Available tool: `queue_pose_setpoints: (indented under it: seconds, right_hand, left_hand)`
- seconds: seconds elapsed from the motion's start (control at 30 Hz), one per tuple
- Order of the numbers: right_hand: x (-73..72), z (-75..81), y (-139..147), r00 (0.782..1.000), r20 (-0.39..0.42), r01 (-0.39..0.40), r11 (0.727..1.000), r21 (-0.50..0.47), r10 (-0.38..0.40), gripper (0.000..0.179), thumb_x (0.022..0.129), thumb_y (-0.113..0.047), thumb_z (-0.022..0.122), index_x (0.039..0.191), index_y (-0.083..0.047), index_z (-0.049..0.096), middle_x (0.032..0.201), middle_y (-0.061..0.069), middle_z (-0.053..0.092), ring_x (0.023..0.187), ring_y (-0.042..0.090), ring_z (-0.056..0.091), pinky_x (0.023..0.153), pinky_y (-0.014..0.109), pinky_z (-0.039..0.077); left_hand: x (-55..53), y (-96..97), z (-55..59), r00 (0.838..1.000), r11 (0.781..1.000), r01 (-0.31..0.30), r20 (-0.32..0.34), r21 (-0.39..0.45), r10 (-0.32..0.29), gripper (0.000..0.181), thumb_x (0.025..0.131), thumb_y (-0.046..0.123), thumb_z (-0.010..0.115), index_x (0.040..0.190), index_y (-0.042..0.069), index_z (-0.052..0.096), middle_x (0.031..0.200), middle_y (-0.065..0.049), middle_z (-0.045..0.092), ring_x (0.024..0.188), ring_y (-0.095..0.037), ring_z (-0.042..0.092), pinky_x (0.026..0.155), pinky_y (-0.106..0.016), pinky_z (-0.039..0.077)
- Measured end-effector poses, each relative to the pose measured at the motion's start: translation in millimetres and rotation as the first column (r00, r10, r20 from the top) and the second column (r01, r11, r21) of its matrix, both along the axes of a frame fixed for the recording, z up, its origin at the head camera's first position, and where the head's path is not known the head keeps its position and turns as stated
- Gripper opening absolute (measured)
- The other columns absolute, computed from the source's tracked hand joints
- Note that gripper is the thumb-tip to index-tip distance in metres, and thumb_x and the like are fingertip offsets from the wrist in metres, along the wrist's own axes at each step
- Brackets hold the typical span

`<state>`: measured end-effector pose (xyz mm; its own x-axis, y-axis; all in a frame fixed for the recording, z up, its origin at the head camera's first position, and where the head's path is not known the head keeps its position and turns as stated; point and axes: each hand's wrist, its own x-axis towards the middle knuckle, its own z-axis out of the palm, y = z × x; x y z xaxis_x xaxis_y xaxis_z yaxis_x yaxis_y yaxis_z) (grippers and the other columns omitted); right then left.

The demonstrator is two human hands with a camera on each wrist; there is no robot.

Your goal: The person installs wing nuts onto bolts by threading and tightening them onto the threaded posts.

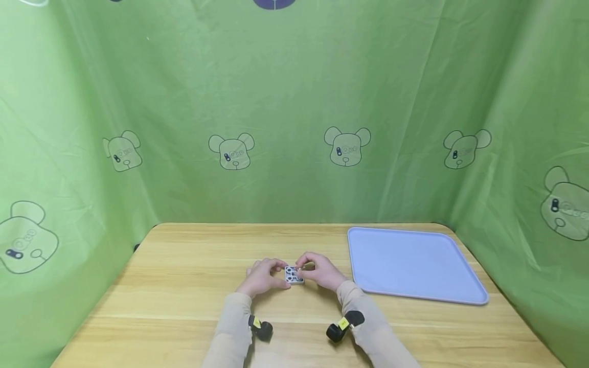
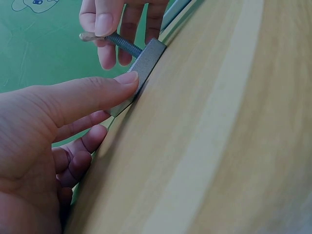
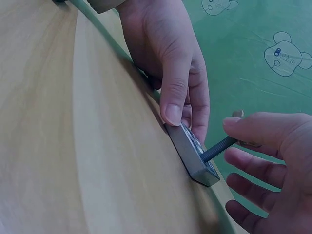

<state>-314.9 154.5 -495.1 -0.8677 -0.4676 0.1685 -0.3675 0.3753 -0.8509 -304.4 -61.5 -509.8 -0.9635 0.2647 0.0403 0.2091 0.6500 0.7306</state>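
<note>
A small square metal block with several round holes and dark markings on its face lies on the wooden table, in the middle near the front. My left hand grips it by the left side, thumb on the near edge and fingers round the far one. From the right, my right hand pinches the head of a threaded wing screw between thumb and index finger. The screw stands tilted, its tip at the block's upper face; in the left wrist view the thread shows between fingertips and block.
A pale lilac tray lies at the right of the wooden table, just beyond my right hand. Green curtains with bear-head prints hang behind the table and on both sides. Black wrist cameras are strapped over the beige sleeves.
</note>
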Motion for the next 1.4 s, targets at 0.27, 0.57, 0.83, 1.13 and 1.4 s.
queue_pose_setpoints:
  seconds: [0.27,0.57,0.83,1.13,1.4]
  right_hand:
    - [-0.1,-3.0,-2.1,0.999,-0.013,0.045,0.999,0.004,-0.045,0.018,0.082,-0.015,0.074,0.090,-0.005,0.060,0.106,0.012,0.065,0.108,0.028,0.059,0.095,0.046,0.051]
    - [-0.3,3.5,3.9,0.997,-0.002,0.076,0.997,0.011,-0.076,0.021,0.091,-0.022,0.065,0.107,-0.009,0.063,0.113,0.009,0.065,0.117,0.031,0.056,0.099,0.050,0.047]
    - [-3.1,3.6,9.0,0.996,-0.015,0.083,0.997,0.005,-0.083,0.020,0.088,-0.006,0.061,0.108,-0.008,0.063,0.114,0.011,0.065,0.117,0.033,0.056,0.098,0.049,0.048]
    - [-4.0,1.5,9.3,1.000,0.013,0.000,1.000,0.018,0.000,0.030,0.086,-0.010,0.068,0.114,-0.005,0.062,0.120,0.015,0.063,0.118,0.035,0.054,0.100,0.050,0.047]
    - [-2.8,1.5,7.7,0.999,0.027,-0.019,1.000,0.015,0.019,0.032,0.086,-0.014,0.069,0.116,-0.005,0.063,0.120,0.016,0.064,0.118,0.035,0.053,0.100,0.052,0.046]
  left_hand:
    - [0.3,0.6,1.7,1.000,1.000,0.004,-0.005,-0.004,-0.004,0.053,0.067,0.038,0.084,0.116,0.024,0.067,0.112,0.000,0.065,0.104,-0.019,0.049,0.092,-0.045,0.030]
    - [0.2,1.0,1.4,1.000,1.000,0.004,-0.010,-0.010,-0.004,0.055,0.067,0.038,0.084,0.116,0.022,0.067,0.111,0.000,0.065,0.103,-0.020,0.050,0.092,-0.046,0.031]
    - [0.9,0.7,1.1,1.000,1.000,0.002,-0.011,-0.005,-0.002,0.055,0.065,0.037,0.085,0.115,0.022,0.067,0.110,0.000,0.066,0.102,-0.020,0.050,0.092,-0.046,0.031]
    - [0.5,1.1,1.1,1.000,1.000,0.008,-0.008,-0.002,-0.008,0.054,0.066,0.036,0.085,0.115,0.022,0.068,0.110,0.000,0.066,0.102,-0.019,0.049,0.092,-0.045,0.030]
    - [-0.5,1.3,0.4,1.000,1.000,0.012,-0.012,-0.011,-0.012,0.054,0.066,0.037,0.085,0.115,0.022,0.067,0.109,0.000,0.065,0.101,-0.019,0.049,0.090,-0.044,0.030]
